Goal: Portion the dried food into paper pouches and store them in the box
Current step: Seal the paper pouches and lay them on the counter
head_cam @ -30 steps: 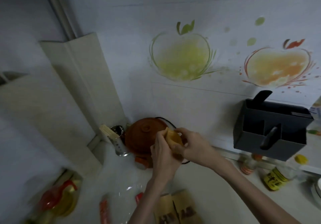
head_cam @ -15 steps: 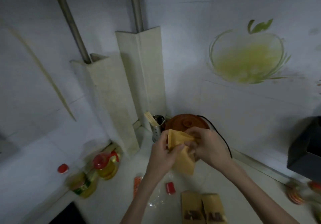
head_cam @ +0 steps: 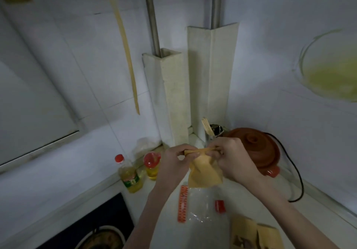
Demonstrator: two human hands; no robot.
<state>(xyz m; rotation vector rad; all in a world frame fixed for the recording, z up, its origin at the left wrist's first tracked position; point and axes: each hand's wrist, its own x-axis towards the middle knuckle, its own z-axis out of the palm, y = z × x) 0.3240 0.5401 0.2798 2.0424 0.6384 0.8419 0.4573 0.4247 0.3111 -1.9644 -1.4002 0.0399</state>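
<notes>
Over the white counter [head_cam: 318, 208] beside the clay pot [head_cam: 257, 148], my left hand [head_cam: 172, 163] and right hand [head_cam: 231, 159] pinch the paper pouch [head_cam: 204, 173] along its top edge.

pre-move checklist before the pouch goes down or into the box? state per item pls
1. Both hands on paper pouch: left hand and right hand pinch its top edge: ok.
2. Top closed: pressed flat between the fingers; seal cannot tell.
3. Pouch filled: cannot tell.
4. Storage box in view: not ok.
5. Landing spot: clear plastic bag directly below; finished pouches lie beside it: ok.
</notes>
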